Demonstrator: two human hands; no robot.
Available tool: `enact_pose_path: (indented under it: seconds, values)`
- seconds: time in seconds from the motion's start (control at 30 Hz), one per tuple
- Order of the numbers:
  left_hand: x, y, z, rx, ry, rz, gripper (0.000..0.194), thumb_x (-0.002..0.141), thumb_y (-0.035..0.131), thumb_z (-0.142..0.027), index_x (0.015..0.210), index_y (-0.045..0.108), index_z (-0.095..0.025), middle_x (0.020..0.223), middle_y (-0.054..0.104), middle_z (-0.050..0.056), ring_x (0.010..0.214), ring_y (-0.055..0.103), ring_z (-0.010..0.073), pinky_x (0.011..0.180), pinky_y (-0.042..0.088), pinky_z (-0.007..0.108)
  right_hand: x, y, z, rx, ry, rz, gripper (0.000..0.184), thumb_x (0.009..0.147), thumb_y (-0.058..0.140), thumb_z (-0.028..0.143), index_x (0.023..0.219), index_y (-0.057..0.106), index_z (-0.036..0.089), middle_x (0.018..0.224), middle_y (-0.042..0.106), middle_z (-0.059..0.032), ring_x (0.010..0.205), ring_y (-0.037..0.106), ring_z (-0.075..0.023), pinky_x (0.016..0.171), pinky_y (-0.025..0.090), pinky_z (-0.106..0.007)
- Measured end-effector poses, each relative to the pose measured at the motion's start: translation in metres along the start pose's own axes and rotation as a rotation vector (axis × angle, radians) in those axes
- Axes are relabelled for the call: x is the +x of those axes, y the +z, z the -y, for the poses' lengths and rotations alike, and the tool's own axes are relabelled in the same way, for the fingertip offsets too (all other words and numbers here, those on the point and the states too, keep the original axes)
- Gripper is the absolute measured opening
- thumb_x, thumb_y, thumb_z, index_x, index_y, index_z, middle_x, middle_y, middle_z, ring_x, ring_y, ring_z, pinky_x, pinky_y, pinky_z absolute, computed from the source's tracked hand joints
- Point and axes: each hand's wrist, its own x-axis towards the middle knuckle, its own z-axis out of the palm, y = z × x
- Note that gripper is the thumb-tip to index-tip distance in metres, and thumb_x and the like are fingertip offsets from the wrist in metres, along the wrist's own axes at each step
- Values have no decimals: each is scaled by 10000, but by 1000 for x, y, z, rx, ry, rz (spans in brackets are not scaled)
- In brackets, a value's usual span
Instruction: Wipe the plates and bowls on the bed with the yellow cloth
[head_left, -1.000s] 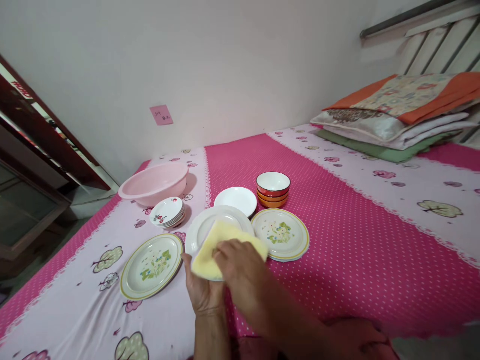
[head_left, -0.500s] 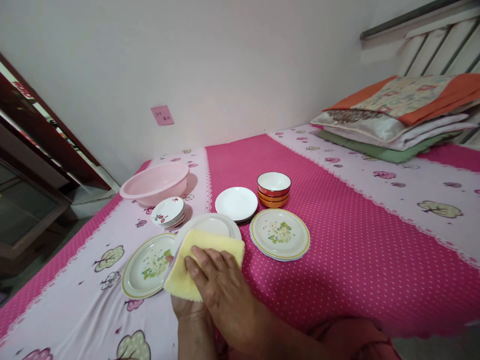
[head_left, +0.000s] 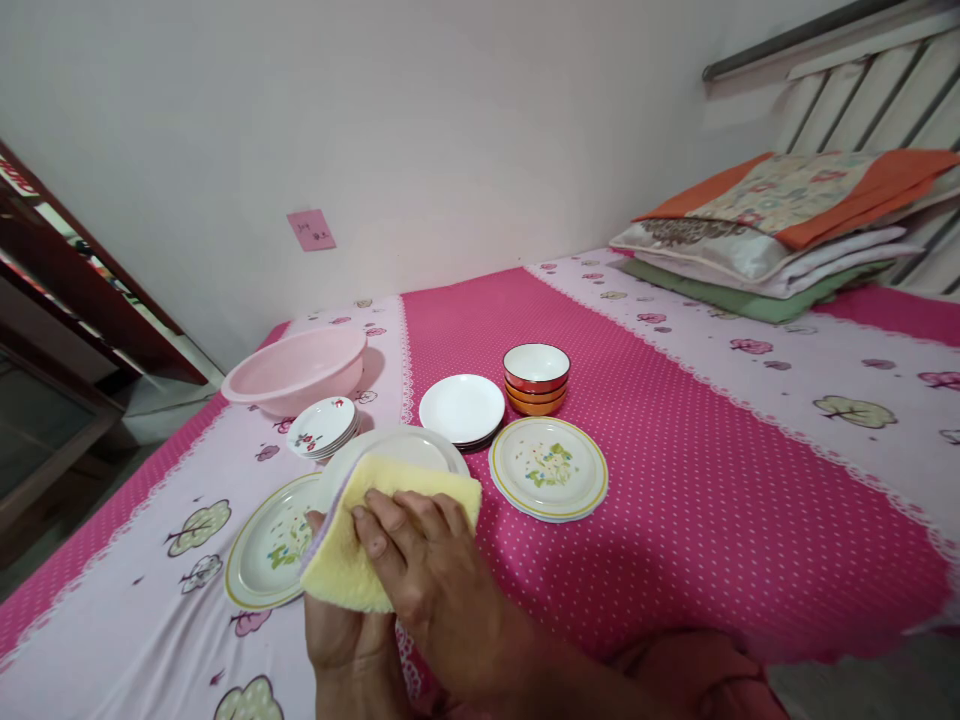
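Note:
My left hand (head_left: 349, 640) grips a pale plate (head_left: 409, 445) from below, its thumb at the left edge and most of its fingers hidden. The plate is tilted, and a plain face with a raised ring shows. Over its near part lies a yellow cloth (head_left: 337, 565) with a purple edge. My right hand (head_left: 424, 560) presses that cloth against the plate, fingers close together on top. Behind the held plate, a flowered plate with a yellow rim (head_left: 259, 550) rests on the bed. To the right sits a small stack of matching flowered plates (head_left: 549, 470).
Beyond my hands stand white plates (head_left: 462, 408), stacked bowls (head_left: 536, 375), small flowered dishes (head_left: 322, 425) and a pink basin (head_left: 296, 370). Folded bedding and cushions (head_left: 772, 230) lie at the far right. A wall (head_left: 465, 140) rises behind the bed.
My left hand and the held plate have shifted a little left, and the cloth has moved slightly left with them. The whole view has turned slightly to the right.

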Motion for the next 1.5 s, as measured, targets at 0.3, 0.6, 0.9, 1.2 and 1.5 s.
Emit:
enact_pose_path:
  seconds: [0.3, 0.6, 0.9, 1.2, 1.5]
  values:
    - [-5, 68, 35, 335, 184, -93, 510, 1064, 443, -510, 1513, 545, -292, 1472, 654, 56, 1390, 567, 206, 1180, 437, 335, 3, -36, -22, 457, 109, -323, 606, 874, 486, 42, 1476, 494, 117, 1386, 656, -150, 1245, 593, -272, 1081, 501, -445]
    - [7, 56, 50, 728, 307, -192, 396, 906, 732, -481, 1202, 758, -219, 1343, 704, 122, 1301, 612, 281, 1032, 530, 386, 6, -35, -95, 1426, 863, -519, 356, 622, 779, 268, 950, 678, 171, 625, 652, 41, 466, 556, -138, 446, 482, -252]
    - [14, 28, 52, 747, 106, -303, 408, 731, 922, -408, 970, 662, -205, 654, 632, -75, 516, 518, 52, 508, 398, 152, 3, -26, -120, 1594, 899, -608, 389, 522, 826, 210, 892, 705, 195, 709, 712, 18, 601, 651, -170, 594, 557, -277]
    - [10, 42, 68, 598, -35, -208, 359, 725, 937, -303, 979, 728, -161, 779, 703, -41, 599, 575, 40, 567, 462, 133, -11, -49, -138, 1564, 820, -480, 425, 564, 892, 248, 959, 761, 167, 759, 761, -11, 652, 701, -201, 621, 586, -291]
    - [11, 41, 85, 517, -73, -301, 492, 604, 1004, -256, 1038, 783, -183, 962, 782, -11, 778, 690, 74, 713, 576, 148, -20, -86, -156, 1416, 834, -1232, 417, 680, 886, 286, 1049, 755, 142, 985, 813, -96, 903, 777, -278, 810, 659, -416]
